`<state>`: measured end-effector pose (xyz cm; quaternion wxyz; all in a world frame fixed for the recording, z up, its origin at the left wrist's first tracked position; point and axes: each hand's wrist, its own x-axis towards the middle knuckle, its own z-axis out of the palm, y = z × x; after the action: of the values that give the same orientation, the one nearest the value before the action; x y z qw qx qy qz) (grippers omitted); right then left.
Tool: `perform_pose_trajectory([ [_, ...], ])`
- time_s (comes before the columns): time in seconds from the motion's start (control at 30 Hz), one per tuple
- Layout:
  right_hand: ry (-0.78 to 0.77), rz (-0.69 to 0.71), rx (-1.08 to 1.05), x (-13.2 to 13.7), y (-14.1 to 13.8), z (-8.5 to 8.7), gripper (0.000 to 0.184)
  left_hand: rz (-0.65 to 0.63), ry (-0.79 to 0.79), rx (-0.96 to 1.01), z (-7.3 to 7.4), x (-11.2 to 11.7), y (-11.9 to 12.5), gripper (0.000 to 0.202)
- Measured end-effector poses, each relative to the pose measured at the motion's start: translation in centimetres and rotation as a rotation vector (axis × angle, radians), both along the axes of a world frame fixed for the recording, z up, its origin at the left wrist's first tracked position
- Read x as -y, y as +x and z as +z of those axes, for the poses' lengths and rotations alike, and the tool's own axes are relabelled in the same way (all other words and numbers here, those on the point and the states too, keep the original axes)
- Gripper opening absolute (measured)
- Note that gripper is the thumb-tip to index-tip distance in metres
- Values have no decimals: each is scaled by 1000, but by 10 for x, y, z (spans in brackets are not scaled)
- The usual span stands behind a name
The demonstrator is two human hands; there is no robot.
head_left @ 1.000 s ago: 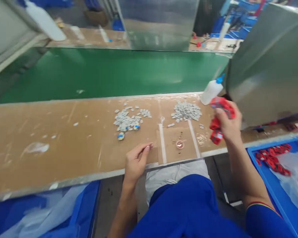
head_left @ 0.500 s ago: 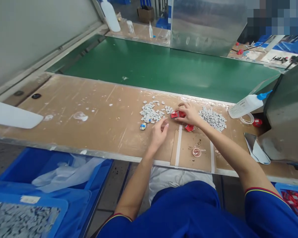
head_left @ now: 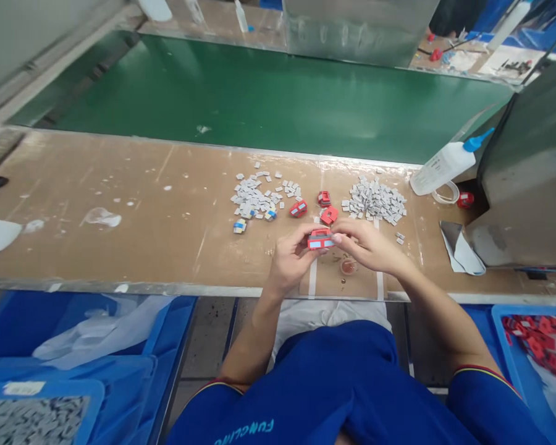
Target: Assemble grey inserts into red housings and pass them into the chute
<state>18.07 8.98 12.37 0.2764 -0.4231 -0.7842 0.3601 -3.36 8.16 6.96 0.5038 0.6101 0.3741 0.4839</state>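
My left hand [head_left: 290,261] and my right hand [head_left: 366,245] meet above the front of the cardboard-covered workbench [head_left: 120,247]. Between their fingertips they pinch a small red piece with pale blue panels [head_left: 320,239]. Just beyond my hands, several similar red pieces lie on the board, including one [head_left: 328,215] near my right fingers. Two heaps of small grey tiles sit farther back: one [head_left: 252,199] past my left hand, another [head_left: 375,200] past my right. A few blue-and-white tiles [head_left: 240,226] lie beside the left heap.
A small glue-smeared dish [head_left: 348,267] sits just below my hands. A white glue bottle with a blue nozzle [head_left: 440,167] lies at the right, beside a metal partition [head_left: 528,167]. A green conveyor belt [head_left: 259,93] runs behind the bench. Blue crates hold red pieces [head_left: 537,343] and grey tiles [head_left: 32,420].
My hands have drawn nearer the bench's front edge, both still on a red piece. Several red pieces now lie separately on the board, and the view has shifted slightly.
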Motion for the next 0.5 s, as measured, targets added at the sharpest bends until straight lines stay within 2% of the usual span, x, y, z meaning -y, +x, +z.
perform_pose_trajectory([
  [0.1,39,-337,-16,41,32,-22,33,-12,-81,2,-19,18,3,39],
  [0.17,6,-441,-47,63,47,-45,36,-1,-113,-4,-35,30,4,38],
  [0.23,-37,-426,-79,77,52,-66,39,-10,-139,-6,-49,40,6,37],
  [0.3,-28,-396,-111,82,48,-80,31,-20,-155,-7,-59,46,9,36],
  [0.4,49,-376,-120,78,37,-85,17,-1,-144,-29,-67,50,10,36],
  [0.5,127,-362,-114,71,32,-84,14,20,-122,-59,-69,50,9,37],
])
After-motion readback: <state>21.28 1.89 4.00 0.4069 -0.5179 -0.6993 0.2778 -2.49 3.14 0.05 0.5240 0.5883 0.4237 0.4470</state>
